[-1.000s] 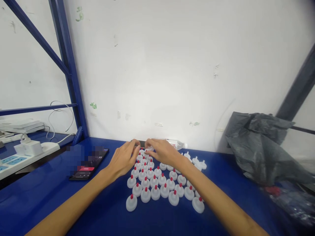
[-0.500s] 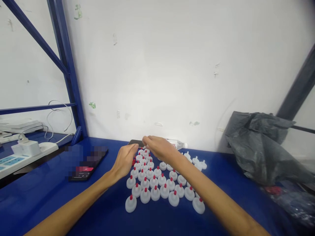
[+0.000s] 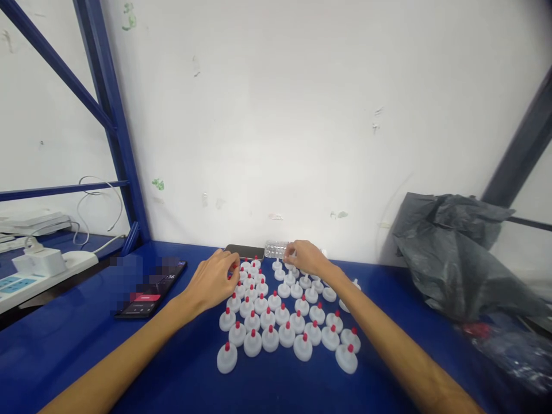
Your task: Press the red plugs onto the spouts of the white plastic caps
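Note:
Many white plastic nozzle caps stand on the blue table (image 3: 276,382). Those in front and on the left, like this red-tipped nozzle cap (image 3: 227,357), carry small red tips. Behind and to the right, the bare nozzle caps (image 3: 311,294) have plain white spouts. My left hand (image 3: 214,280) is at the left edge of the group, fingers curled together; whatever is in them is hidden. My right hand (image 3: 307,257) is over the back bare caps, thumb and fingers pinched close to their spouts. I cannot make out what it holds.
A dark phone (image 3: 152,290) with a lit screen lies at left, and another dark phone (image 3: 245,252) near the wall. A clear bottle (image 3: 276,248) lies behind my right hand. A grey plastic bag (image 3: 448,253) is at right, a power strip (image 3: 77,263) at far left.
My hands have drawn apart. The right moved right, from near the left hand to above the bare caps; the left came slightly down, over the spot where small red pieces showed.

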### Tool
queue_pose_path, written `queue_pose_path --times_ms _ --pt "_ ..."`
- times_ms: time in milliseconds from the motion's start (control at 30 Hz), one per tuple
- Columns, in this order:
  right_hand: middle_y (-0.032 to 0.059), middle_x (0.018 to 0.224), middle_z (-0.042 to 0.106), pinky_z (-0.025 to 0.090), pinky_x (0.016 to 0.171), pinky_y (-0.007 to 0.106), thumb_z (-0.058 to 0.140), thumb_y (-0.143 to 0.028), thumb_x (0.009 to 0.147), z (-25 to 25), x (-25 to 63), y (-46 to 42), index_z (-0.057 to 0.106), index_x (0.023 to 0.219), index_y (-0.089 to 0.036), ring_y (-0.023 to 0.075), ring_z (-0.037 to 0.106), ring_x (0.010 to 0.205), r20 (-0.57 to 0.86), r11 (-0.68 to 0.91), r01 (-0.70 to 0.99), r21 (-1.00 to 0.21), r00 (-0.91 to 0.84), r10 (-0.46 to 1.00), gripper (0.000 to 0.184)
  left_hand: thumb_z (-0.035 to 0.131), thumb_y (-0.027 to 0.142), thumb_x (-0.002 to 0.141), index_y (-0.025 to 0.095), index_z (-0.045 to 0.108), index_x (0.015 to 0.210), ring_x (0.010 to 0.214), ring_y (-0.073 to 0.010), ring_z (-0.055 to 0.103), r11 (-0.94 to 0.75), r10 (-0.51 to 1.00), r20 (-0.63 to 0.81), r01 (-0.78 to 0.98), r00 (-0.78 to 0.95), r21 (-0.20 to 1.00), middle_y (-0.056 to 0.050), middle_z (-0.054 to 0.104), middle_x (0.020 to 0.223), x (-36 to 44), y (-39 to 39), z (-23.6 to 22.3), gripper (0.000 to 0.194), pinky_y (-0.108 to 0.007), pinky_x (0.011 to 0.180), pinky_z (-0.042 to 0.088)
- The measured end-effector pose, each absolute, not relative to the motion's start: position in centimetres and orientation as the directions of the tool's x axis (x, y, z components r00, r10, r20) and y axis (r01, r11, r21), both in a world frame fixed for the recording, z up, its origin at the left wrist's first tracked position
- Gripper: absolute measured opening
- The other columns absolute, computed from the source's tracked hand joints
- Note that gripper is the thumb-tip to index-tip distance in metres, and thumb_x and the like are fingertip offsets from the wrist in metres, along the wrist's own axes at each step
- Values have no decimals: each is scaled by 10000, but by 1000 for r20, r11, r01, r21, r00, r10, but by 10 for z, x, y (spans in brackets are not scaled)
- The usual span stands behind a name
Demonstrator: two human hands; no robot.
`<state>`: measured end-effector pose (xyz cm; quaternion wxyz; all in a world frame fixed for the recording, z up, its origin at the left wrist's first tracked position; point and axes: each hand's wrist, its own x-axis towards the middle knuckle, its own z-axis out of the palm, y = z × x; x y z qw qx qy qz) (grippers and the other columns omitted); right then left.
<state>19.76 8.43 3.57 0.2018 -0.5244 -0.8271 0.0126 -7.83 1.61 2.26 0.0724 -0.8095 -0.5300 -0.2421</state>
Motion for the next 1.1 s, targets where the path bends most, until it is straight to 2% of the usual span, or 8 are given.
queue_pose_path --times_ms 133,233,333,600,767,900,1000,1100 --pt "118 977 789 500 783 340 604 -294 922 39 188 75 766 931 -182 258 705 919 351 487 835 -255 -389 852 198 489 198 900 237 589 845 890 -256 593 -407 835 451 906 314 122 -65 679 880 -82 20 19 120 -349 655 389" --pt "69 1019 792 502 804 292 555 -305 955 45 176 66 759 1017 -203 212 704 936 349 582 762 -284 -483 803 236 519 172 864 238 632 849 936 -273 614 -384 849 433 916 302 116 -94 687 940 -87 26 16 132 -357 674 416" --pt "27 988 801 510 815 270 611 -298 917 45 162 61 775 999 -229 193 718 911 310 648 699 -302 -571 760 195 538 144 836 244 670 872 974 -280 625 -354 876 379 932 300 80 -109 696 996 -91 30 13 169 -358 698 440" --pt "21 944 812 524 851 303 664 -231 859 22 153 70 795 928 -254 215 741 920 280 709 646 -284 -651 706 150 539 183 807 230 698 934 967 -305 653 -333 904 307 941 299 64 -89 716 972 -93 28 16 210 -378 719 471" --pt "22 941 807 519 821 293 734 -260 832 19 154 70 775 906 -245 212 735 903 288 731 624 -275 -672 682 86 459 168 876 217 697 958 1009 -294 658 -326 896 348 941 275 96 -97 739 1033 -89 24 20 257 -381 771 468" --pt "38 974 790 508 843 301 663 -257 905 29 151 62 730 943 -235 205 720 950 353 730 628 -270 -640 682 80 387 212 962 233 678 1003 986 -259 653 -369 869 399 920 291 133 -67 740 1021 -83 19 25 294 -372 788 454" --pt "28 914 769 508 791 290 600 -227 942 40 149 56 685 1048 -223 177 708 877 396 739 620 -265 -629 669 136 416 294 997 248 663 1046 907 -232 646 -452 827 455 873 331 185 -39 722 944 -77 14 26 257 -354 753 438" --pt "31 926 751 495 821 303 637 -202 919 51 143 47 686 1007 -210 174 685 873 432 777 583 -237 -652 622 101 453 428 1012 250 641 1064 805 -222 624 -493 806 480 841 345 223 -11 669 801 -73 10 26 264 -333 674 402"
